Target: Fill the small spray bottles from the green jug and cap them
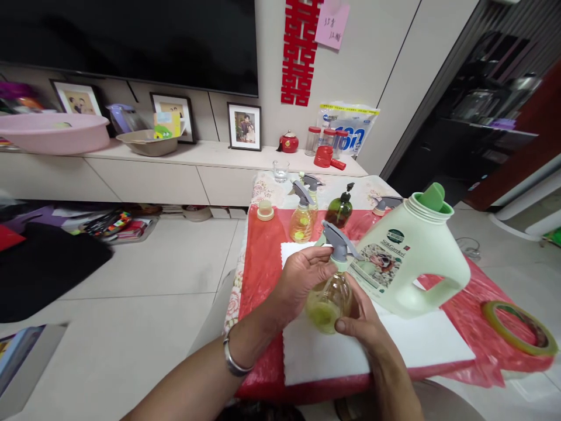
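My left hand [302, 275] is closed around the neck of a small clear spray bottle [332, 298] with a grey trigger head [338, 242] and yellow-green liquid in its bottom. My right hand [359, 324] grips the bottle's lower body from the right. The bottle is tilted over a white cloth [394, 345] on the red-covered table [263, 263]. A big pale green detergent jug [412, 257] with a green cap stands right behind it, its handle facing me.
Further back on the table stand a second spray bottle [302, 219], a dark green pump bottle [339, 207], another sprayer [312, 184], a small lid [265, 210] and a glass [280, 171]. A tape roll [519, 327] lies at the right. Floor lies to the left.
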Action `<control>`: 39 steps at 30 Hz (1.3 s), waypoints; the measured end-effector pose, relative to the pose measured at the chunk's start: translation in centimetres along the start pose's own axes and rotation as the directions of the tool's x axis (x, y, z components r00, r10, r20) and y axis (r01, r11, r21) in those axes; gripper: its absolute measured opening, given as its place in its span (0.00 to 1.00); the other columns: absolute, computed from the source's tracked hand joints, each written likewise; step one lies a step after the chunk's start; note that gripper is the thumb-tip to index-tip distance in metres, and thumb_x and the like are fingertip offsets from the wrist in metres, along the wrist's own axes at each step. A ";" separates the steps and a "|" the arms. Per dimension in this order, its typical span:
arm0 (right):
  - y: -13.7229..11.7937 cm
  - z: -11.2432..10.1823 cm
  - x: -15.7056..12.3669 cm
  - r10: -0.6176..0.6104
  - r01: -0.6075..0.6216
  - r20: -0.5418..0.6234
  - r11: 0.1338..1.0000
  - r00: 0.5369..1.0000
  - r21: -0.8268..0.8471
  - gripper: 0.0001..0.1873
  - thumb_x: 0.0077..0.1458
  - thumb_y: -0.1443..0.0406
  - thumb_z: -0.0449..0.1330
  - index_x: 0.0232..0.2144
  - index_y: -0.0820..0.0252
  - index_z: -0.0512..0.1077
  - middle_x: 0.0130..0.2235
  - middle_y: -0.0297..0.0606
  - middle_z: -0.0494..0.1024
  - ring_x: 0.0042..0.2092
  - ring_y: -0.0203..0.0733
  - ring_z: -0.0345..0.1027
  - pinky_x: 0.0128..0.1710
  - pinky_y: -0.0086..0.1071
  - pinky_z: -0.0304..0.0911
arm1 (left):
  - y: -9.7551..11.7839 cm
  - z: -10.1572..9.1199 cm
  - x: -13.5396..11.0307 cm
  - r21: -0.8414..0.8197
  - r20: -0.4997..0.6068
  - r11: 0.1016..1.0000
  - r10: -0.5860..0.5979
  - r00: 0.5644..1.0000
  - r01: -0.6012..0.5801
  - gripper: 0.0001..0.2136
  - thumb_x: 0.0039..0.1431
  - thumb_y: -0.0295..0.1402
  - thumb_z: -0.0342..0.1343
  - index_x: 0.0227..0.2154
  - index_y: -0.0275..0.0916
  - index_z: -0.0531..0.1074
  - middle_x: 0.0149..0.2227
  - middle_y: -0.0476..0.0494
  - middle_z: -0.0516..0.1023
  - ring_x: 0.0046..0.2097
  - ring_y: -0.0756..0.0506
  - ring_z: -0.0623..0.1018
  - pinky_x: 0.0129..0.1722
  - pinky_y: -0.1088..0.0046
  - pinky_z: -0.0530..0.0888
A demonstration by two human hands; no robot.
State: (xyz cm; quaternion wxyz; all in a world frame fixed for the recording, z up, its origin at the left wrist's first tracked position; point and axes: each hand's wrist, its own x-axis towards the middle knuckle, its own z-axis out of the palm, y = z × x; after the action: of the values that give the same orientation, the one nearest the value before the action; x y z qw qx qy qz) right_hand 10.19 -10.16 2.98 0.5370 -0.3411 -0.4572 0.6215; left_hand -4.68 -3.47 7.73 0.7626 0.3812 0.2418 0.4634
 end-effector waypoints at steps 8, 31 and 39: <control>0.0 -0.9 -0.2 -0.013 0.012 0.013 0.999 1.000 0.049 0.54 0.41 0.53 0.75 0.67 0.57 0.58 0.60 0.48 0.65 0.61 0.57 0.60 0.60 0.44 0.63 | -1.1 -0.9 -0.1 -0.058 -0.142 0.998 0.024 0.990 -0.033 0.26 0.51 0.42 0.70 0.52 0.41 0.73 0.56 0.38 0.76 0.56 0.41 0.76 0.57 0.60 0.70; 0.2 -2.1 -0.4 0.010 -0.006 0.060 0.998 0.998 -0.068 0.57 0.45 0.50 0.74 0.70 0.56 0.55 0.66 0.45 0.57 0.66 0.56 0.53 0.66 0.46 0.56 | 3.0 -0.1 1.7 0.166 0.195 0.984 0.026 0.980 -0.060 0.22 0.40 0.39 0.76 0.37 0.39 0.76 0.35 0.44 0.80 0.41 0.41 0.79 0.47 0.60 0.76; 0.8 -2.5 0.1 -0.169 0.138 -0.041 0.904 0.985 -0.405 0.52 0.50 0.53 0.73 0.70 0.51 0.54 0.69 0.40 0.50 0.70 0.51 0.44 0.72 0.45 0.43 | 1.5 0.8 0.5 0.299 -0.031 0.938 0.192 0.981 -0.174 0.16 0.46 0.37 0.72 0.35 0.38 0.75 0.38 0.45 0.79 0.43 0.44 0.77 0.48 0.65 0.73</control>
State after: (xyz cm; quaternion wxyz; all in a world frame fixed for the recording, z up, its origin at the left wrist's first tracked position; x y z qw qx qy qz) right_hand 12.21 -9.55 1.37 0.5198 -0.4298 -0.5796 0.4573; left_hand -4.63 -2.94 9.41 0.6432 0.4977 0.2944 0.5019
